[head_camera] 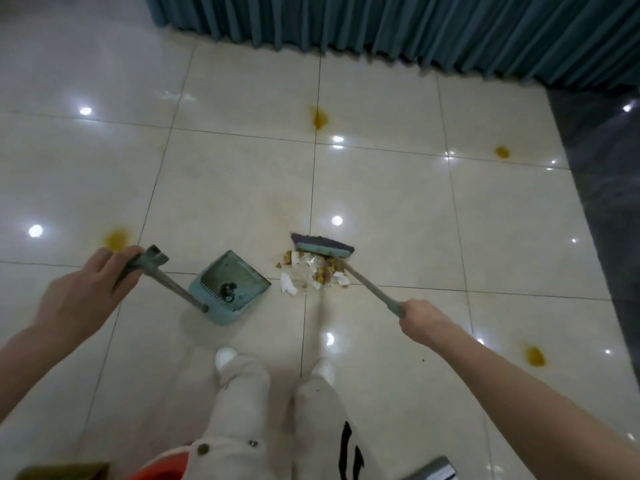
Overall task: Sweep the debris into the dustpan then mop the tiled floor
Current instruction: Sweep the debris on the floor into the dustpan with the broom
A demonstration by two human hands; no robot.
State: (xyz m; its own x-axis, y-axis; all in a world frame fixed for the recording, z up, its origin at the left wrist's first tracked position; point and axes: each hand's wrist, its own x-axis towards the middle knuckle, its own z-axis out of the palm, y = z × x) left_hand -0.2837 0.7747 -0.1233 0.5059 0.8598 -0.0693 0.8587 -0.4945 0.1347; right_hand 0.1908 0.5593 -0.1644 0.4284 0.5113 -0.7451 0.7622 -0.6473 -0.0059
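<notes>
Head view, looking down on a glossy tiled floor (381,195), where a person stands with both arms out and a sweeping tool in each hand. The left hand (86,296) holds the top grip of a long-handled teal dustpan (230,285), its fingers (117,261) curled round the grip. The pan sits on the floor ahead and to the right of those fingers, its open edge turned toward the debris and a small dark clump (228,289) lying inside it. The right hand (424,322), seen from the back, grips the thin shaft of a broom (322,245), its fingers (407,308) wrapped round the shaft. The broom head rests on the floor ahead and to the left of the right fingers, touching the far side of the debris pile (311,273), a heap of white paper scraps, clear wrapping and yellow-brown crumbs. The pile lies between the two hands, just beside the dustpan's open edge and outside the pan. A yellow stain (117,237) marks the tile just beyond the left fingers, and another (535,356) lies to the right of the right fingers. A pleated teal curtain (415,26) hangs along the far edge of the floor, well beyond both hands. The person's legs in pale trousers (242,410) stand nearer than the fingers.
</notes>
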